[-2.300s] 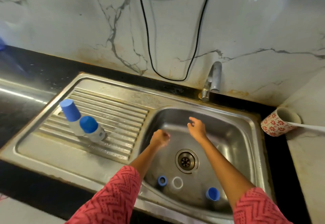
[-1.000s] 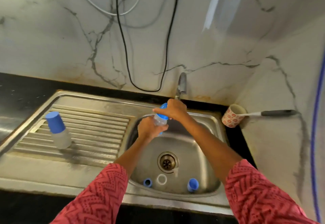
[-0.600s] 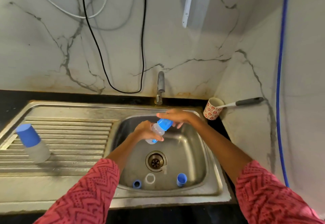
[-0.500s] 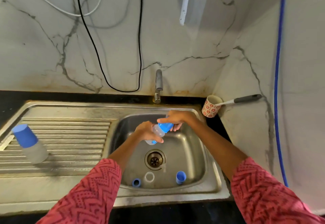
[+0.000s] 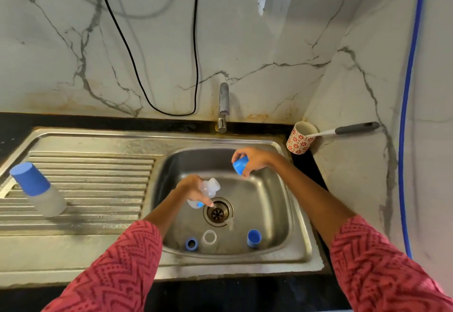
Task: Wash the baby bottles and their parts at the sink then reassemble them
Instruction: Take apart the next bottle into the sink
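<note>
Bottle clear plastic, small, tilted over basin, clamped round the body by left hand; neck pointing up-right, nipple end apparently bare; cap blue, pinched in right hand fingertips, well apart from bottle. Likely light and stiff, thin-walled; probably slick once wet (no water seen at tap, wetness hard to judge). Best held round mid-body with full wrap, not by the neck; cap best taken by rim with thumb and two fingers, open side down to drain. Nipple presumably soft, easy to deform, so no squeezing there. Loose parts on sink floor near front wall: ring, clear ring, second cap; small, light, liable to skid toward drain. Second bottle, capped, leaning on drainboard ridges, well left; could roll. Cup with brush at right corner, within reach for scrubbing inside.
</note>
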